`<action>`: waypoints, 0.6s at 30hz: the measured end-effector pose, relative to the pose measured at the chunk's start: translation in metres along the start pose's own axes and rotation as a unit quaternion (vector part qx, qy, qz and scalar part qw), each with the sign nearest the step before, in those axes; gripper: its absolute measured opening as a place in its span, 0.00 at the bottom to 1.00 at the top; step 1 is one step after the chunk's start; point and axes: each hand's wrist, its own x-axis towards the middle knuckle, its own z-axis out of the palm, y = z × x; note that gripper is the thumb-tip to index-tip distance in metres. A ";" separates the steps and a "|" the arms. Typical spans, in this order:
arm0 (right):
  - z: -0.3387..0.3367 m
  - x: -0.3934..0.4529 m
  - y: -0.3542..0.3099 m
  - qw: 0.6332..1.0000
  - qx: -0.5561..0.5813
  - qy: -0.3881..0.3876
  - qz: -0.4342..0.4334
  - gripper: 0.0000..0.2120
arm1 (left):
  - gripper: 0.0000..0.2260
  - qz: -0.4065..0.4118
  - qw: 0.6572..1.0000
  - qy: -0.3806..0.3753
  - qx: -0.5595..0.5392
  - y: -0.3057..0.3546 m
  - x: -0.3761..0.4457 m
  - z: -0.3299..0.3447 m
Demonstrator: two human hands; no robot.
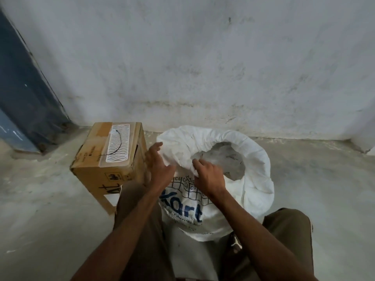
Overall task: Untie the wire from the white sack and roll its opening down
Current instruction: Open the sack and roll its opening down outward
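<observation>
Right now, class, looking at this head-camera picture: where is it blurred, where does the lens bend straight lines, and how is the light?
Head view: the left hand is smeared by motion; the right hand gripping the sack rim is sharper. The wide lens bows the blue door frame and the wall's foot. Light is soft and dim, no glare, with only faint shadow beside the cardboard box.

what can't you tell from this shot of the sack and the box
- Head view: contents of the white sack, shadowed inside the rolled rim.
- Sack's blue print, partly covered by the right hand and left hand.
- Small labels on the cardboard box, too small to read.
- Left hand, motion-blurred.
</observation>
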 end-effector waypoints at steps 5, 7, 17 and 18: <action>0.009 -0.003 -0.005 0.999 0.010 0.038 -0.014 0.23 | 0.42 -0.423 0.836 -0.039 -0.347 -0.053 0.023 0.015; 0.006 -0.005 -0.003 0.999 0.008 0.034 -0.025 0.23 | 0.36 -0.451 0.796 -0.064 -0.399 -0.054 0.030 0.022; -0.013 0.002 -0.002 0.983 0.160 -0.045 0.074 0.32 | 0.19 -0.414 0.719 -0.091 -0.551 0.011 0.011 0.016; -0.014 0.004 -0.005 0.981 0.171 -0.057 0.074 0.32 | 0.21 -0.419 0.706 -0.099 -0.563 0.014 0.008 0.016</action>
